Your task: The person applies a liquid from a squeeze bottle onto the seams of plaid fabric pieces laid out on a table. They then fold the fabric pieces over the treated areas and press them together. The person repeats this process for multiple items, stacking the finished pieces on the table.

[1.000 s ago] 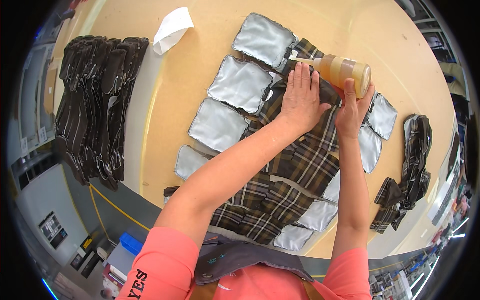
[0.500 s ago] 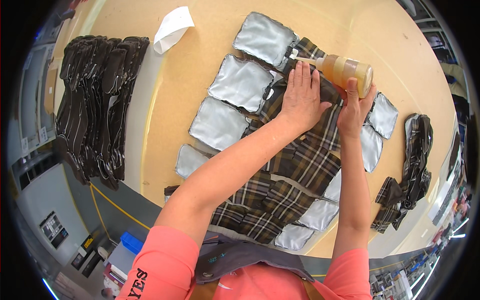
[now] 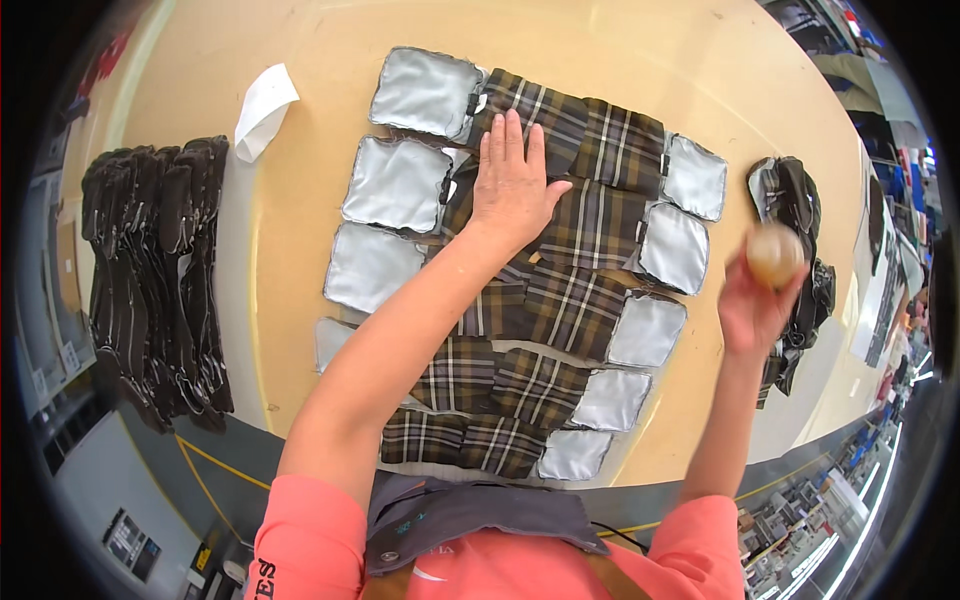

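Tan tabletop (image 3: 290,270) bears plaid fabric (image 3: 590,225) beneath the left hand (image 3: 512,190).

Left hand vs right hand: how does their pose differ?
Left hand lies open, palm down; right hand grips the bottle. Left hand is over the plaid fabric; right hand is out to the right of the silver pieces. Both are bare.

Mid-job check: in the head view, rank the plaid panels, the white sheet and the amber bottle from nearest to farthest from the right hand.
1. Amber bottle: held in the right hand.
2. Plaid panels: left of that hand, near the middle of the view.
3. White sheet: upper left, past the panels.
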Tool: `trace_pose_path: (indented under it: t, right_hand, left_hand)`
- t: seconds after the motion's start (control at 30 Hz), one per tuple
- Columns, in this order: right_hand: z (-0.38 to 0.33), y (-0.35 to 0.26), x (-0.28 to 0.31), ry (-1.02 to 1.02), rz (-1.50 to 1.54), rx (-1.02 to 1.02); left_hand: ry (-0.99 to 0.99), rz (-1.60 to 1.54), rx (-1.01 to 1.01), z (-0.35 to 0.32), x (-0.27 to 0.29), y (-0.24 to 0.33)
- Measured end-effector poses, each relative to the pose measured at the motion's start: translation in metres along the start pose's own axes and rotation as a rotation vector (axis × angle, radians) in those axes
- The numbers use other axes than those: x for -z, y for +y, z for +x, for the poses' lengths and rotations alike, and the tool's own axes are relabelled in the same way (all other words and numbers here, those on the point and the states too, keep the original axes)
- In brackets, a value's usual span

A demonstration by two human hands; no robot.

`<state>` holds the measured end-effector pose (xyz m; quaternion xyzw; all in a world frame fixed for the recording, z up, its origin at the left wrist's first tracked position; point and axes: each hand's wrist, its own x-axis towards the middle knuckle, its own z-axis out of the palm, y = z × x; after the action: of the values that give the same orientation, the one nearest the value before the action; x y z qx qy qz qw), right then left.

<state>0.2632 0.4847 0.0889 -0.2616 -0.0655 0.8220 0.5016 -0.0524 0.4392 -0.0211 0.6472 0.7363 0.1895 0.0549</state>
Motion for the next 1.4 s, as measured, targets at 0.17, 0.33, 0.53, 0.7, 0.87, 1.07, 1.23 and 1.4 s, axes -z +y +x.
trace_pose_path:
  t: [0.17, 0.33, 0.53, 0.7, 0.87, 1.07, 1.23, 1.4]
  right_hand:
    - [-0.139, -0.036, 0.071, 0.658, -0.654, 0.129]
    - [-0.213, -0.021, 0.130, 0.768, -1.791, 0.062]
    - [-0.198, -0.004, 0.112, 0.687, -2.350, 0.504]
    - [-0.083, 0.038, 0.017, 0.240, -2.127, 0.659]
    - [0.043, 0.092, -0.021, -0.262, -2.063, 0.803]
    - [0.125, 0.154, -0.008, -0.259, -2.295, 0.858]
    - [0.138, 0.155, 0.002, -0.291, -2.342, 0.881]
    - [0.115, 0.106, -0.004, 0.033, -1.907, 0.832]
  left_hand:
    - [0.032, -0.085, -0.134, 0.010, 0.007, 0.010]
    - [-0.059, -0.082, -0.115, 0.022, 0.001, 0.018]
    - [0.006, 0.029, -0.115, 0.032, -0.016, 0.011]
    - [0.099, -0.213, -0.070, 0.046, -0.001, -0.005]
    - [0.324, -0.442, 0.317, 0.060, 0.070, -0.057]
    - [0.322, -0.942, 0.871, 0.046, 0.085, -0.145]
    - [0.321, -0.865, 0.766, 0.034, 0.065, -0.163]
    - [0.381, -0.486, 0.639, 0.026, 0.069, -0.160]
